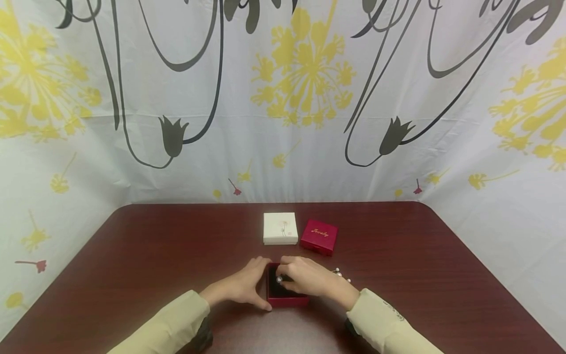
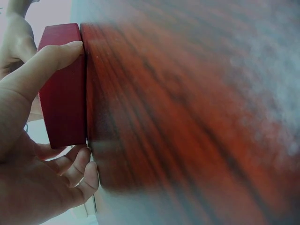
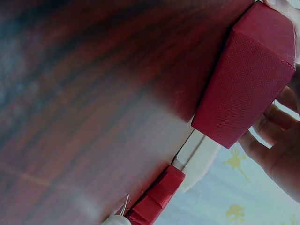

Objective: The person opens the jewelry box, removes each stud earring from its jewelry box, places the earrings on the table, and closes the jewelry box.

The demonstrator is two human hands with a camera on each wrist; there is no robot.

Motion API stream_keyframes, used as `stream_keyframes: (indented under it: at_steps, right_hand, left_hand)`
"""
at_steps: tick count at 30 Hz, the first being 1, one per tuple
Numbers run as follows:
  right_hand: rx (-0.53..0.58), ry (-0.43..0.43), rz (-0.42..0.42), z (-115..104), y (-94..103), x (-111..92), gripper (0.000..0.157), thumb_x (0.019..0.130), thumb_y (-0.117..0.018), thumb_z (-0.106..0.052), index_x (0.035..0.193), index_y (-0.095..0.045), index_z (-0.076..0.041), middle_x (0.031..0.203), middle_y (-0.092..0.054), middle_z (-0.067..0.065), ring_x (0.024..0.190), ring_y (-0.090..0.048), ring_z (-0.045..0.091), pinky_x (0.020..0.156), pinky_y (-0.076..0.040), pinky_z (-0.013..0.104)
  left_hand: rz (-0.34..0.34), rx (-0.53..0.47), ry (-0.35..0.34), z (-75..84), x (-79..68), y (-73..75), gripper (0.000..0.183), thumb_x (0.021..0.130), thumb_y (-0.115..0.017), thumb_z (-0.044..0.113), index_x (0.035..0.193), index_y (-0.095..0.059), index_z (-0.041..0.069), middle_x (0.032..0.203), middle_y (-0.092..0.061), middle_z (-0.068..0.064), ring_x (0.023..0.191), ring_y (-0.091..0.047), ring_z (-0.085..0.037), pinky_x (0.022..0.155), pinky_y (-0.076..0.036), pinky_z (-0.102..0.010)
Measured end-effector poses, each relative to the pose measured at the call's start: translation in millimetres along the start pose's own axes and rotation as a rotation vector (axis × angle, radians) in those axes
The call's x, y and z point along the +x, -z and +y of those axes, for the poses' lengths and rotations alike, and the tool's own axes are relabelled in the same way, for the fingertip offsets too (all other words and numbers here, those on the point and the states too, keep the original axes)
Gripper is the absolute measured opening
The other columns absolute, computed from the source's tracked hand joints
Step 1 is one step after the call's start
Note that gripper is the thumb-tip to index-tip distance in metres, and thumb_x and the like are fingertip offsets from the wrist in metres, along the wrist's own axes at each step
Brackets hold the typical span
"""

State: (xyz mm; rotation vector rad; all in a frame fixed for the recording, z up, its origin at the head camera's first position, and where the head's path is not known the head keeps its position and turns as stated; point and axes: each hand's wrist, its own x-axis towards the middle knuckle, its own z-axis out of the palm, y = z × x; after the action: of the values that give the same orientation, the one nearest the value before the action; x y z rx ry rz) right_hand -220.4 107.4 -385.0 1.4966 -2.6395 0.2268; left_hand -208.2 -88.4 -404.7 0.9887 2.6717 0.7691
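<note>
A lidless red jewelry box (image 1: 287,301) with a dark lining sits on the table. My left hand (image 1: 243,282) grips it at its left side, the thumb (image 2: 63,55) on the front wall and the fingers round the far corner. Over the inside of the box, my right hand (image 1: 305,276) pinches a small pearl piece (image 1: 279,279) between bent fingers and thumb; the rest of that piece is hidden. In the right wrist view my right hand (image 3: 283,154) shows above the rim of the red box (image 3: 246,89).
Behind the hands stand a white box (image 1: 280,228) with a flower print and a red box (image 1: 319,236) with gold lettering. Pearl-tipped jewelry (image 1: 338,271) lies just beyond my right wrist. A patterned curtain (image 1: 283,162) hangs along the table's (image 1: 185,226) far edge.
</note>
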Motion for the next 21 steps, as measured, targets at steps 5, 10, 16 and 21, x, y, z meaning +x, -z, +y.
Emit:
stream_keyframes:
  at_steps: [5,10,16,21]
  right_hand:
    - [0.014,-0.007,-0.005,-0.7,0.7,0.2,0.012,0.078,-0.068,-0.017,0.089,-0.066,-0.012,0.078,-0.055,-0.004,0.067,-0.049,-0.001,0.062,-0.043,0.009]
    - [0.035,-0.012,-0.003,-0.6,0.9,0.3,0.011,0.077,-0.068,-0.016,0.087,-0.066,-0.012,0.077,-0.055,-0.004,0.065,-0.048,-0.001,0.061,-0.042,0.008]
    - [0.032,-0.002,0.004,-0.1,0.3,1.1,0.013,0.077,-0.068,-0.017,0.088,-0.066,-0.011,0.078,-0.056,-0.005,0.068,-0.051,-0.001,0.063,-0.043,0.009]
    - [0.032,0.011,0.014,-0.1,-0.4,1.9,0.013,0.077,-0.068,-0.017,0.089,-0.066,-0.011,0.079,-0.057,-0.004,0.069,-0.053,0.0,0.063,-0.043,0.009]
  left_hand:
    - [0.0,-0.002,0.0,-0.3,-0.3,-0.2,0.089,0.059,-0.08,0.032,0.125,-0.033,-0.003,0.112,-0.041,-0.008,0.105,-0.038,-0.021,0.09,-0.038,-0.039]
    - [0.002,-0.001,-0.001,-0.8,-0.2,-0.4,0.089,0.059,-0.08,0.033,0.125,-0.033,-0.003,0.112,-0.041,-0.007,0.105,-0.038,-0.02,0.09,-0.038,-0.038]
    - [0.006,0.003,-0.004,-1.0,0.2,-0.6,0.09,0.058,-0.08,0.033,0.125,-0.033,-0.004,0.112,-0.041,-0.008,0.106,-0.038,-0.021,0.091,-0.038,-0.039]
    - [0.003,0.001,-0.004,0.6,-0.5,0.5,0.09,0.058,-0.081,0.032,0.125,-0.033,-0.004,0.111,-0.041,-0.009,0.105,-0.038,-0.021,0.09,-0.038,-0.038]
